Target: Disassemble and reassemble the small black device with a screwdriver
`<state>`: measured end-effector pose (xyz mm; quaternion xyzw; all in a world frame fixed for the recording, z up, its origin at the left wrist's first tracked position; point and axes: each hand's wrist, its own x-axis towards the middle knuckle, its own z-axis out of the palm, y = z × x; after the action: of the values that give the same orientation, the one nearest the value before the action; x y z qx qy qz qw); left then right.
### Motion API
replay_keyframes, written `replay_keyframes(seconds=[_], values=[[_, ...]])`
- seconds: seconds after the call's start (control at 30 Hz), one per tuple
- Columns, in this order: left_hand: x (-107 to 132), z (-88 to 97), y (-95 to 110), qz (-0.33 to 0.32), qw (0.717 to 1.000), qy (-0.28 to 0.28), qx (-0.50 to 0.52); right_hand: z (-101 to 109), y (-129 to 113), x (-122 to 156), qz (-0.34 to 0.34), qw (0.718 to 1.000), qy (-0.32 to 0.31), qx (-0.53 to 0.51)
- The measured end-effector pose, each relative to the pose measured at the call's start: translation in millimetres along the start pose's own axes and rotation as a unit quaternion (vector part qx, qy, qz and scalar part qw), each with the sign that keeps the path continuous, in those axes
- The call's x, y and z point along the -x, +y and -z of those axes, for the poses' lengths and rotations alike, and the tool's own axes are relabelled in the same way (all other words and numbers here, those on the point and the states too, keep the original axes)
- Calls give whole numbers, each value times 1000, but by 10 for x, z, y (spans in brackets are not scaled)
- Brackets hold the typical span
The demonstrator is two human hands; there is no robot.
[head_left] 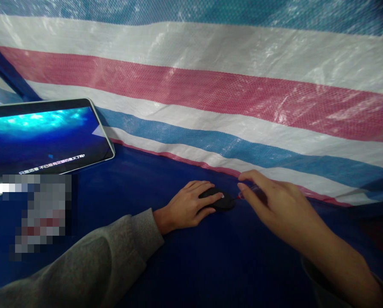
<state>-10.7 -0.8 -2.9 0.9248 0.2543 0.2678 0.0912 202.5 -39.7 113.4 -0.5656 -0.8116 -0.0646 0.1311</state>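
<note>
Left hand (pixel 185 205) on a black computer mouse (pixel 226 204), right hand (pixel 279 203) just beside it, above a dark blue tabletop (pixel 185 265).
At the far left stands a white-framed display screen (pixel 43 132), glowing blue with a line of white text; a pixelated item (pixel 45 214), too obscured to name, lies on its near side. Further right, the left grip is curled over the mouse at mid-tabletop, index finger along its top, thumb on the near side. The right grip is narrow, thumb and forefinger slightly apart; whether it holds the blurred reddish thing (pixel 241 195) there, I cannot tell. A striped woven plastic sheet (pixel 210 90) hangs along the far side.
</note>
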Motion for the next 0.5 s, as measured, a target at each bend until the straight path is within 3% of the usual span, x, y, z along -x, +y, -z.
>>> replay_keyframes(seconds=[0.5], values=[[3,4,2,2,1000,-2,-4,2,13,-4,-5,1000,-6,3]])
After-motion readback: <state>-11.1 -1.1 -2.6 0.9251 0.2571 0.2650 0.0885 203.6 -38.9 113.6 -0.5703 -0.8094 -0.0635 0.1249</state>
